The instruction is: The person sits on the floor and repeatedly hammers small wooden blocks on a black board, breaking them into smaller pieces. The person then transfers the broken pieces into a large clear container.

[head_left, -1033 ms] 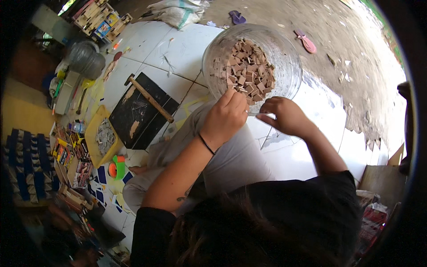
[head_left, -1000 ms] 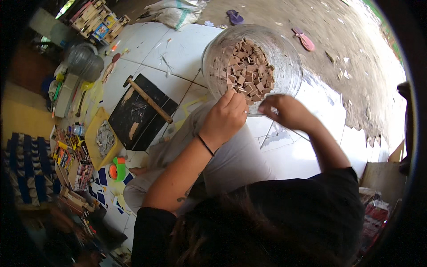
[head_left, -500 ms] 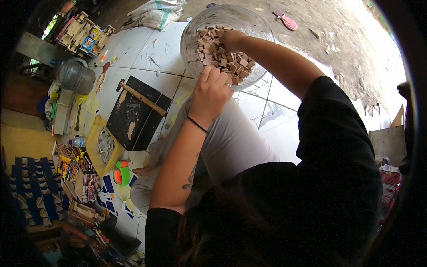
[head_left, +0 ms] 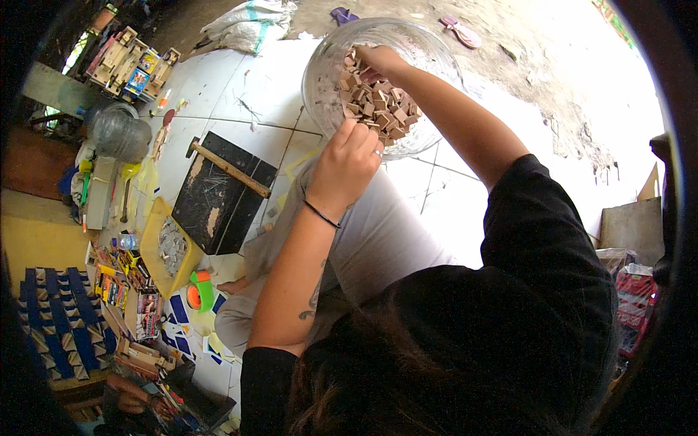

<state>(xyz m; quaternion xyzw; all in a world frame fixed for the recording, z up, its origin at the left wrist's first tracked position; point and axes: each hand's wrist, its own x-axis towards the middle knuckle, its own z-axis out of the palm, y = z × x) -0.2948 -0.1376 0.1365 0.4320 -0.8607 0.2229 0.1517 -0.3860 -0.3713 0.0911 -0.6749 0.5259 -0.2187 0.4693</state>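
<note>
A wide clear plastic tub (head_left: 317, 102) holds a heap of small brown square pieces (head_left: 379, 104). My left hand (head_left: 350, 156) is closed at the tub's near rim, pinching the edge with its fingertips. It wears a ring, and a dark band circles the wrist. My right hand (head_left: 385, 62) reaches down inside the tub at the far side of the heap. Its fingers are partly hidden among the pieces, so what they hold cannot be made out.
To the left lies a black board (head_left: 222, 196) with a wooden-handled hammer (head_left: 231, 168) across it. Beyond are a yellow tray (head_left: 190, 251) of grey pieces, an orange-and-green tape roll (head_left: 200, 292) and a white sack (head_left: 251, 29). A pink sandal (head_left: 462, 33) rests on the ground.
My right hand has shifted toward the far side of the tub, and the heap now lies more toward the near side. My left hand stays at the rim. The whole view has shifted slightly.
</note>
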